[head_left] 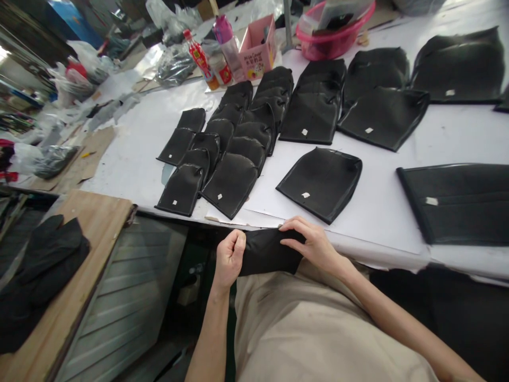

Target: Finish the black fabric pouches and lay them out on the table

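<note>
A piece of black fabric (pixel 265 250) is stretched between my two hands, in front of my body at the table's near edge. My left hand (pixel 229 257) is closed in a fist round its left end. At the upper right edge, my right hand (pixel 308 241) pinches the cloth between thumb and fingers. Just beyond my hands lies a single flat black panel (pixel 321 183) with a small white tag. Left of it, overlapping rows of similar black panels (pixel 230 183) cover part of the white tabletop.
More tagged black panels lie at the right (pixel 469 204) and far right (pixel 457 66). At the back stand a drink bottle (pixel 199 57), a pink box (pixel 258 50) and a pink basin (pixel 336 34). A wooden board (pixel 99 228) with dark cloth (pixel 43 265) is at left.
</note>
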A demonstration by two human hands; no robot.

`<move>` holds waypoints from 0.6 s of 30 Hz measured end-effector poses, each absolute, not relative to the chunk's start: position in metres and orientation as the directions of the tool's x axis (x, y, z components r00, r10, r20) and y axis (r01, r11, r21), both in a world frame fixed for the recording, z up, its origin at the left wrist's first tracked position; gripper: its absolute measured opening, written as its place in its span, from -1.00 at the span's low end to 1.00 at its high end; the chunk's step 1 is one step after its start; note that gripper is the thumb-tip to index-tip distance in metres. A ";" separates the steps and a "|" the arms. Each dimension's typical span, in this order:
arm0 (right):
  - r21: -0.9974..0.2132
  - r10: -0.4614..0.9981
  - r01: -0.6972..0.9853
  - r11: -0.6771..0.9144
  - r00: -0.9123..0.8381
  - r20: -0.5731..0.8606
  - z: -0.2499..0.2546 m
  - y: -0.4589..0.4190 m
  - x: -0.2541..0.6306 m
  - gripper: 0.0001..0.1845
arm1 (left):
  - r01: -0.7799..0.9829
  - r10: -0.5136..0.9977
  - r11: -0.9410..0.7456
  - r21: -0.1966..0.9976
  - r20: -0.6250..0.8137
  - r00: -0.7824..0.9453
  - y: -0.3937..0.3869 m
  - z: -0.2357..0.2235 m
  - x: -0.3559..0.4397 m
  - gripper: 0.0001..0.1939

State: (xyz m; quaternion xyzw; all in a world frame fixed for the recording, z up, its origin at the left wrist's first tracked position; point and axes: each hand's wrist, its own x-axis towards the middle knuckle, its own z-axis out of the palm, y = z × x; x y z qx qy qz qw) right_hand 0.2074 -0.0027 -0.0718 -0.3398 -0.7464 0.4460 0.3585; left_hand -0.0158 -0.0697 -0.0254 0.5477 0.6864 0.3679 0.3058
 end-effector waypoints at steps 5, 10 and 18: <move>-0.915 0.837 0.205 0.348 -0.507 0.205 -0.074 -0.002 0.208 -0.82 | 0.529 0.978 0.122 0.840 -0.012 -0.207 -0.071 -0.027 -0.014 -0.68; -0.907 0.834 0.241 0.345 -0.523 0.178 -0.074 -0.002 0.206 -0.85 | 0.534 0.985 0.092 0.840 0.003 -0.175 -0.071 -0.027 -0.013 -0.69; -0.891 0.809 0.286 0.353 -0.572 0.137 -0.076 0.001 0.205 -0.89 | 0.545 0.988 0.079 0.834 0.008 -0.156 -0.071 -0.026 -0.009 -0.70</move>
